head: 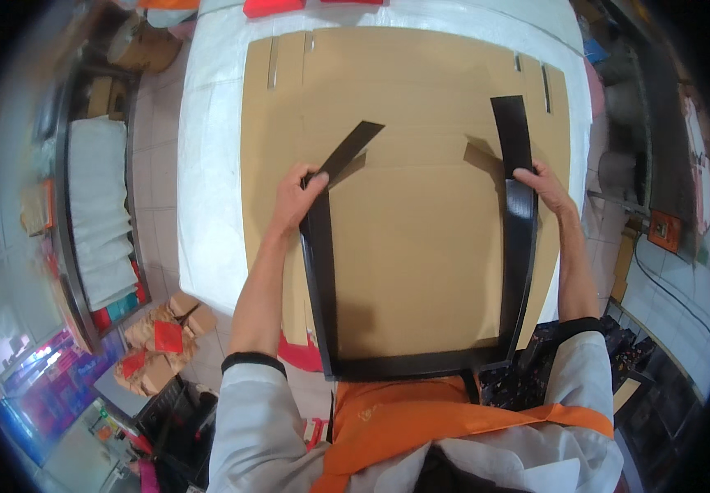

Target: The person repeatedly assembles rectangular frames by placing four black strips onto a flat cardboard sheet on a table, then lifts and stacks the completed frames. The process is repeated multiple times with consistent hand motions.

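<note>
Both my hands hold a black U-shaped strip frame (420,362) above a large flat sheet of brown cardboard (416,259). With thumb on top, my left hand (301,194) pinches the upper left corner, where a loose flap (355,142) bends inward. On the other side my right hand (543,187) grips the right strip, whose end flap (509,120) points away from me. Brown inner flaps (481,155) show beneath on each side. The frame's near side lies close to my orange apron. Narrow slots (546,89) are cut in the cardboard's far corners.
White sheeting (207,185) covers the table under the cardboard. Red items (275,6) lie at its far edge. To the left stands a rack with folded white material (99,209); brown paper and boxes (158,351) are on the lower left. A dark cable (675,289) hangs at right.
</note>
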A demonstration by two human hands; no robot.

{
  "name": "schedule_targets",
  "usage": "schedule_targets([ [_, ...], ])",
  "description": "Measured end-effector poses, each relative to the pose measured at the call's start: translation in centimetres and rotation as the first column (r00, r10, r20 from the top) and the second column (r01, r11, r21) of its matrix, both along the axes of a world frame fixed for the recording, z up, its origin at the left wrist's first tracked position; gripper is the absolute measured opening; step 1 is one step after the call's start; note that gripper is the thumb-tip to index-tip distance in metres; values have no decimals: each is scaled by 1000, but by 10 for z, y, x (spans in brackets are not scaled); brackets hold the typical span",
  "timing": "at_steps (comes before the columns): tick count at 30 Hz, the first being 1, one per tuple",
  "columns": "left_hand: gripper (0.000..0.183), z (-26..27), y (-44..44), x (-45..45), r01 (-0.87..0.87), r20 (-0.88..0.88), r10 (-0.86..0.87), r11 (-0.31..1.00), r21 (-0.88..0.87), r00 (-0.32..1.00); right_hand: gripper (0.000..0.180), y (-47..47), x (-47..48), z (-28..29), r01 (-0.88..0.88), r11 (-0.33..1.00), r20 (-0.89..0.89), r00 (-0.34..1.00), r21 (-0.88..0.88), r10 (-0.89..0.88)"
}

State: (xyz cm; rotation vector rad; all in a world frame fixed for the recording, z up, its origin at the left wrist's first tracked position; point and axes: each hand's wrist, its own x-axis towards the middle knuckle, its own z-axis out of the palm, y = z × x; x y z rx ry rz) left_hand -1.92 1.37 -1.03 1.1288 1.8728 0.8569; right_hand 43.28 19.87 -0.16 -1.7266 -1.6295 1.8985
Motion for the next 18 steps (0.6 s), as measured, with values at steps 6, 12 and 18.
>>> schedule_targets([
  [6,39,-6,1,8,-212,123,217,976,-54,968,69,-14,-16,5,270,955,-136,958,120,-254],
  [12,29,-8,0,17,-152,-92,156,987,47,983,67,-17,-19,14,31,965,-91,996,259,-8],
  [18,27,-11,-1,21,-180,-202,197,978,102,959,38,-15,-17,11,-42,940,25,999,339,35],
])
